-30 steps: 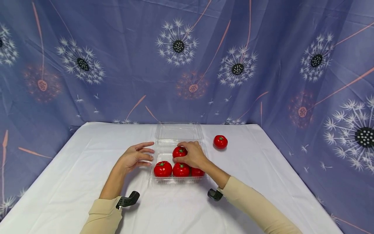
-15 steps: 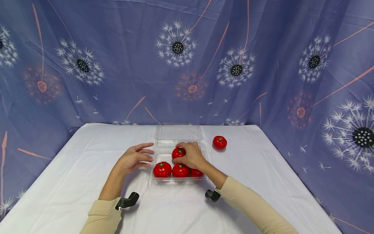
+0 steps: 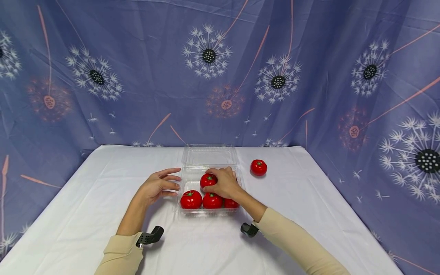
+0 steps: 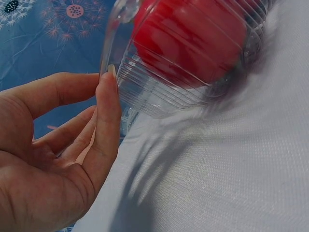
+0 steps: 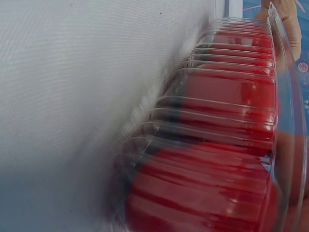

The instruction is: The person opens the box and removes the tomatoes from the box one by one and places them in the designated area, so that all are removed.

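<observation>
A clear plastic clamshell container (image 3: pixel 210 211) stands on the white-covered table with its lid (image 3: pixel 210 156) folded open to the back. Along its front lie three red tomatoes, among them a left one (image 3: pixel 191 199) and a middle one (image 3: pixel 212 200); the right one (image 3: pixel 231 203) is partly covered by my right hand (image 3: pixel 225 183). That hand grips another tomato (image 3: pixel 207 181) in the back row, thumb in front and fingers behind. My left hand (image 3: pixel 158 186) is at the container's left side, fingers spread, fingertips at the rim (image 4: pixel 107 48) in the left wrist view.
One more tomato (image 3: pixel 258 167) lies on the table right of the container. The white cloth (image 3: pixel 192 244) covers the table, and a blue dandelion-print curtain (image 3: pixel 154 76) hangs behind and at both sides. Black wrist cameras (image 3: pixel 150 236) are strapped to both forearms.
My right hand has shifted the gripped tomato slightly left inside the container. The left hand keeps its place. The head view has moved slightly.
</observation>
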Available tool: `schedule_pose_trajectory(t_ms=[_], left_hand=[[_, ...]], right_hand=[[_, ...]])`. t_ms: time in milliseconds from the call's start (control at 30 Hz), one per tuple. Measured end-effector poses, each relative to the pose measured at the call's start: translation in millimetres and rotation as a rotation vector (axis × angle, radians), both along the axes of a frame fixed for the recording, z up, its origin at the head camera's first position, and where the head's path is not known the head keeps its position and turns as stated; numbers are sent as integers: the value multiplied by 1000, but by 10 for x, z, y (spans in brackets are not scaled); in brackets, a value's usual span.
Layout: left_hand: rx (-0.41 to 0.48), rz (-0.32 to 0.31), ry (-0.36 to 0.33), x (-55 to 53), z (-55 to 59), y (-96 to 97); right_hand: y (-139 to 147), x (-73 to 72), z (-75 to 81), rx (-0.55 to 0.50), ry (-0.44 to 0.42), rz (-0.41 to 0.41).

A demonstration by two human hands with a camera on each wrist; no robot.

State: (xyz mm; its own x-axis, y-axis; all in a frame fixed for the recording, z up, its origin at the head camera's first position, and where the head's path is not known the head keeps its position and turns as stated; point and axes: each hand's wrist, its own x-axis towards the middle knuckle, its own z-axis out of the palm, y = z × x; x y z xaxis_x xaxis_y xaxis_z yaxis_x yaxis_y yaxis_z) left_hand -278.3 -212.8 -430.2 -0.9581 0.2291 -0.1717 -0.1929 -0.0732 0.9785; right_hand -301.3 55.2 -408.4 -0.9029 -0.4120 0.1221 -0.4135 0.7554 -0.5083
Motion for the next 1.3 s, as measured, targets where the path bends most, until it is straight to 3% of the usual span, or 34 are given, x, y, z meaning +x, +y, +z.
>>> schedule_pose_trajectory(t_ms=[700, 1067, 1300], left_hand=[[10, -2, -5, 17, -9, -9], [23, -1, -3, -2, -8, 7], [17, 0, 3, -4, 1, 0]], right_hand=[[15, -26, -86, -106, 5, -48], [60, -37, 49, -165, 36, -10], [78, -39, 135, -203, 30, -40]])
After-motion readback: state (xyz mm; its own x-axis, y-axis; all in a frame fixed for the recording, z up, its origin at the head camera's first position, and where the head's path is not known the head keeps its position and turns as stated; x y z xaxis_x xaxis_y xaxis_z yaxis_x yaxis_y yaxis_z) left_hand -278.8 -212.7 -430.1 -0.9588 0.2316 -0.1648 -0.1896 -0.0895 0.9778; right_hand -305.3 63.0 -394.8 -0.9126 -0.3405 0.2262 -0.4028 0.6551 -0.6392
